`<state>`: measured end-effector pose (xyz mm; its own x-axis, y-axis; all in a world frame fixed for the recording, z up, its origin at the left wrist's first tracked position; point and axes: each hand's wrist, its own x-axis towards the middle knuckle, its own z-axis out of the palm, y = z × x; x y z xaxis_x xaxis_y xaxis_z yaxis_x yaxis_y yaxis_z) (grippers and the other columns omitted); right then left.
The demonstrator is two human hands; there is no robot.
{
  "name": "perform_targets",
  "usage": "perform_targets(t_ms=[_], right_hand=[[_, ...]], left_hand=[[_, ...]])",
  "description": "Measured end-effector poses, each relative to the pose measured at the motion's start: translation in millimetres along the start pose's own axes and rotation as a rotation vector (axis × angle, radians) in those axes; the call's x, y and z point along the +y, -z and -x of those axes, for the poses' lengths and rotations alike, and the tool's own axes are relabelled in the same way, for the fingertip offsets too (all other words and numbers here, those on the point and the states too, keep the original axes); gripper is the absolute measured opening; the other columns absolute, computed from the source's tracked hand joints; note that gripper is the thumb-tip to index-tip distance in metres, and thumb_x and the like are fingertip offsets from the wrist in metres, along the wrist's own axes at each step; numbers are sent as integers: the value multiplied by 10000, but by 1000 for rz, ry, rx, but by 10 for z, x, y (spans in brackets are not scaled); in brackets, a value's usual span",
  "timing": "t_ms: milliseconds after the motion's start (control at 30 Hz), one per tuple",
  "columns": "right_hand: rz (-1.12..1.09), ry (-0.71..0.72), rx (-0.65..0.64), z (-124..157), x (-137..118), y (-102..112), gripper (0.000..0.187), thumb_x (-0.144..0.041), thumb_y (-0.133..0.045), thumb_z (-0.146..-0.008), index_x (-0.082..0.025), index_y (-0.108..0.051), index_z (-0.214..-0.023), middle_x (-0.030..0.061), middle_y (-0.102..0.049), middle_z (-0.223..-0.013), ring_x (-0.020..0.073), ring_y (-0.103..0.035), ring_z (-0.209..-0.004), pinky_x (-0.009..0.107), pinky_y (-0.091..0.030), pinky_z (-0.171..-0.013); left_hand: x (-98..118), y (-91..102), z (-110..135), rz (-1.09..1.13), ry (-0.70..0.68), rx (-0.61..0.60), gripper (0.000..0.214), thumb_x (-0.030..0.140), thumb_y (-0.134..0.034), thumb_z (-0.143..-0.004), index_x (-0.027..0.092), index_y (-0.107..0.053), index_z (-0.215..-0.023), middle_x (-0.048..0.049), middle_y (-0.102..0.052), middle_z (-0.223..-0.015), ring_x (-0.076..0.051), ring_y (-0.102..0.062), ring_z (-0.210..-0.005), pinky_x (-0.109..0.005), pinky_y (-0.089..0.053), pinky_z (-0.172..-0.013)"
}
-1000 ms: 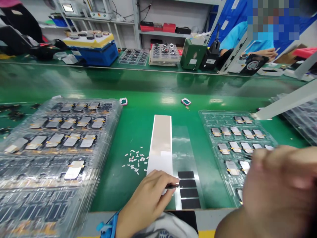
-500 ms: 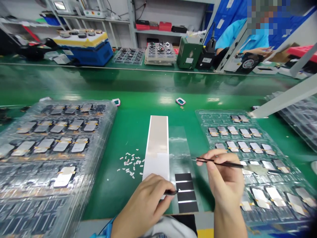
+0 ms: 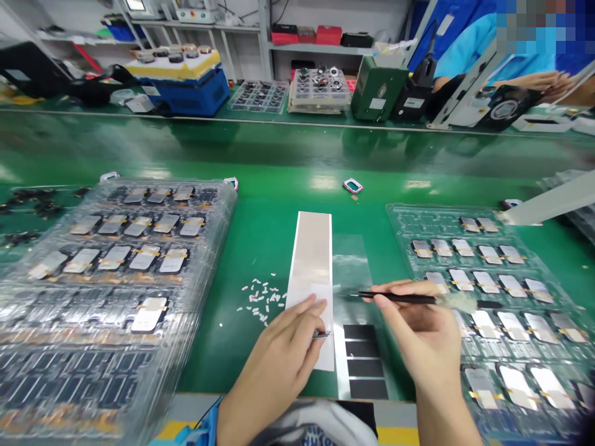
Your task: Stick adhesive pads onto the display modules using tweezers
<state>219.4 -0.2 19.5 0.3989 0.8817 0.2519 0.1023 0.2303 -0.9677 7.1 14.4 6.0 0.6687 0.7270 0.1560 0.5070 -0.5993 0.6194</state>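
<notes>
My left hand (image 3: pixel 283 356) rests on the near end of a long white strip (image 3: pixel 310 260) and pinches a small dark flat piece (image 3: pixel 321 334) between thumb and fingers. My right hand (image 3: pixel 425 337) grips black tweezers (image 3: pixel 395 298), whose tip points left over a clear film sheet (image 3: pixel 353 272). On that film, several black rectangular patches (image 3: pixel 365 359) lie in a column just right of my left hand.
A stack of clear trays (image 3: pixel 100 291) with small flat modules stands at the left; another tray (image 3: pixel 493 291) lies at the right. Small white scraps (image 3: pixel 260 297) are scattered on the green belt (image 3: pixel 279 161). Another person in blue (image 3: pixel 530 68) works at the far right.
My right hand has come down from close to the camera and now holds the tweezers level above the film. My left hand has shifted slightly up along the white strip.
</notes>
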Motion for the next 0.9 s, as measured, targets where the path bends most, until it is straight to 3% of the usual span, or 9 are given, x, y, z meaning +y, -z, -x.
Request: perform_targets(t_ms=[200, 400, 733, 900], right_hand=[[1, -137, -129, -21, 112, -275, 67, -263, -707, -883, -218, -661, -904, 12, -644, -900, 130, -726, -828, 205, -610, -784], [-12, -191, -105, -8, 272, -478, 171, -315, -746, -846, -206, -620, -887, -2, -629, -854, 142, -735, -718, 213, -616, -672], [-54, -266, -109, -66, 274, -482, 285, -393, -773, -811, -203, -573, -882, 37, -695, -786, 200, -750, -713, 294, -637, -703], [-26, -191, -35, -58, 152, -248, 219, -345, -755, -840, -211, -597, -912, 23, -660, -865, 176, -739, -754, 302, -640, -740]], left_hand=[[-28, 105, -13, -150, 35, -32, 116, 105, -444, -1000, 210, -474, -1039, -96, -611, -1394, -342, -395, -1430, -602, -467, -1067], [-96, 93, -20, -140, 20, -30, 121, 101, -437, -1000, 211, -483, -1021, -83, -646, -1344, -318, -398, -1431, -612, -396, -1117], [-138, 128, 18, 183, 186, 75, 192, 202, -394, -1043, 260, -464, -1212, -66, -625, -1326, -249, -480, -1347, -541, -379, -1115], [-122, 168, 61, 267, 170, 60, 209, 208, -378, -1050, 275, -474, -1223, -48, -638, -1283, -229, -497, -1321, -482, -428, -1074]])
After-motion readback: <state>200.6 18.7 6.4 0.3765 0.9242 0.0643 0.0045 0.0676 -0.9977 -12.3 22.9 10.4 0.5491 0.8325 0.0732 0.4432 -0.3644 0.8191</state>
